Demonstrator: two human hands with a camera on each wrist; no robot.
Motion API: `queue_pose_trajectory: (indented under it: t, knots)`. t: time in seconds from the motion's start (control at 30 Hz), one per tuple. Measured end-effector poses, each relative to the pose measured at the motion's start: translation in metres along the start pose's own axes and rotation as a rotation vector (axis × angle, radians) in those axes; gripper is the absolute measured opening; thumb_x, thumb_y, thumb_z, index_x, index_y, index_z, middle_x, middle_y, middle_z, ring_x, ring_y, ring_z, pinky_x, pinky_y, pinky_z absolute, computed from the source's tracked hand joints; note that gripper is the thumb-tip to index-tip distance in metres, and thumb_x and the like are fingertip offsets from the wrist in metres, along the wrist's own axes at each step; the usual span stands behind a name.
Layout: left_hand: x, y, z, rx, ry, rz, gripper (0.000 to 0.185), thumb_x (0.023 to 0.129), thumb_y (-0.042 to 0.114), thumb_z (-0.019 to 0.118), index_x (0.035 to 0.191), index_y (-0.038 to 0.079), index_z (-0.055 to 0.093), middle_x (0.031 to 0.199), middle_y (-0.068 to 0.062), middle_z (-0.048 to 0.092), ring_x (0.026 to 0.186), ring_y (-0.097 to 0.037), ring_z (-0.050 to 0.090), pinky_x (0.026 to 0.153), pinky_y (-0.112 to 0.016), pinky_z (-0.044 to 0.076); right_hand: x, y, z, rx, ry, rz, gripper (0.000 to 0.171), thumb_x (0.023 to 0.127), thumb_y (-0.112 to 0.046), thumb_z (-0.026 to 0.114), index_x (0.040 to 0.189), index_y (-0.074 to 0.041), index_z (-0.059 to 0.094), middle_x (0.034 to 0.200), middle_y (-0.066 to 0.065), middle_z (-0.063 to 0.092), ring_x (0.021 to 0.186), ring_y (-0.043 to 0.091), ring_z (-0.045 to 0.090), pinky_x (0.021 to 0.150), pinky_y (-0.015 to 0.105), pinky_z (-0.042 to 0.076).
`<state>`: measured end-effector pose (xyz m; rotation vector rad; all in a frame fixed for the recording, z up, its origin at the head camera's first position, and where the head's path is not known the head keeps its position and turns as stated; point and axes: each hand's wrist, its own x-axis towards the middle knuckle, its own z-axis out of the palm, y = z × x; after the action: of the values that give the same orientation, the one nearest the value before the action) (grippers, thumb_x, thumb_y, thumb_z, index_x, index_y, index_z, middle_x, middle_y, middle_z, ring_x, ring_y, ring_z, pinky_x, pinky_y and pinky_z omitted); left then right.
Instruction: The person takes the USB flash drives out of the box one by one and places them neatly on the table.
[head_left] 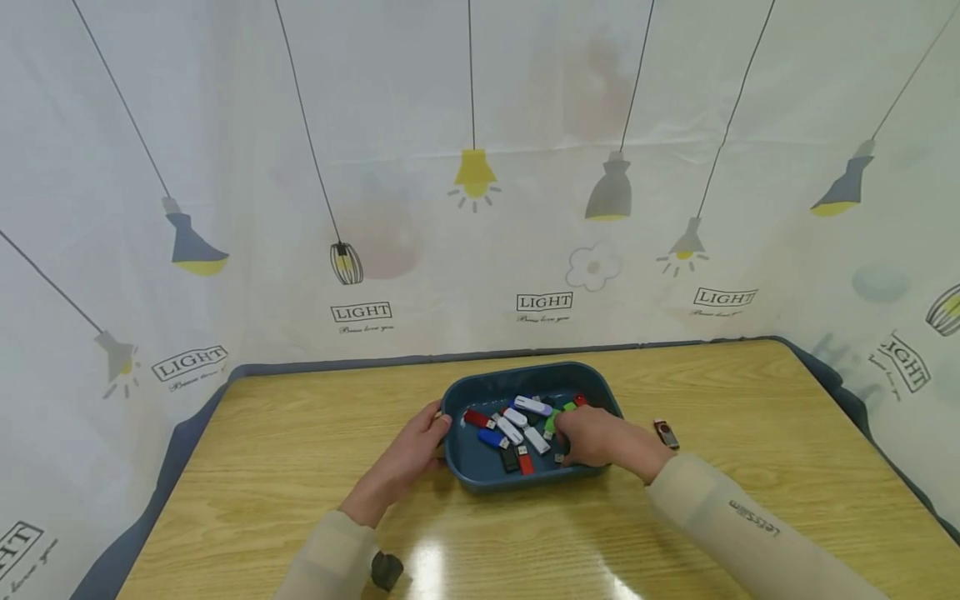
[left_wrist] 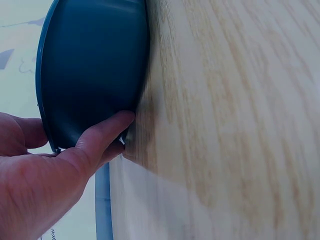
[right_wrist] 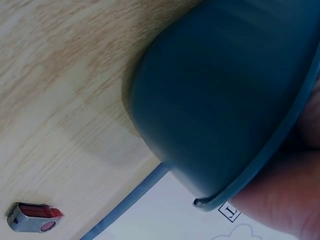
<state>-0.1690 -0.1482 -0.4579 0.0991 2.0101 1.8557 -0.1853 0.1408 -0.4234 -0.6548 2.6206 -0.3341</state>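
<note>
Head view: USB sticks [head_left: 509,428] lie in a loose pile in the blue bin [head_left: 467,460], red, blue, white, black and green ones. Right hand [head_left: 603,437] reaches over the bin's right end, fingers pointing down into the pile. Green stick [head_left: 551,423] just left of those fingers; one metal plug shows right by the fingertips. Can't tell if they pinch a stick: the hand covers the spot, and in the right wrist view the bin wall hides the tips. Left hand [head_left: 405,452] grips the bin's left end, thumb at the rim, other fingers against the outer wall. Bin sits on the table [head_left: 285,467]. Red-and-metal stick [head_left: 665,434] on the table, right of the bin, apart from it. Dark object [head_left: 386,571] beside the left sleeve [head_left: 330,554], unclear what. Lamp-print cloth [head_left: 442,321] behind.
</note>
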Motion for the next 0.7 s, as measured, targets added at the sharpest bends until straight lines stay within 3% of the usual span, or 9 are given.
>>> queue_pose_trajectory:
  t: [0.4,0.7]
  knots:
    - [0.001,-0.001,0.000,-0.006,-0.003,0.007,0.052,0.115,0.020,0.035,0.162,0.001,0.025,0.163,-0.026,0.031,0.143,-0.045,0.041,0.103,-0.056,0.051,0.000,0.009,0.001,0.011,0.021,-0.110,0.025,0.088,-0.014,0.084,0.081,-0.013,0.060,0.073,-0.006,0.053,0.064,0.010,0.047,0.061,0.027,0.042]
    - [-0.001,0.001,0.000,-0.005,-0.004,0.003,0.052,0.115,0.019,0.035,0.162,0.000,0.024,0.164,-0.026,0.030,0.143,-0.046,0.041,0.103,-0.056,0.051,-0.010,0.019,-0.008,0.155,0.183,-0.153,0.014,0.089,-0.015,0.081,0.090,-0.014,0.066,0.076,-0.008,0.057,0.065,0.008,0.050,0.062,0.026,0.046]
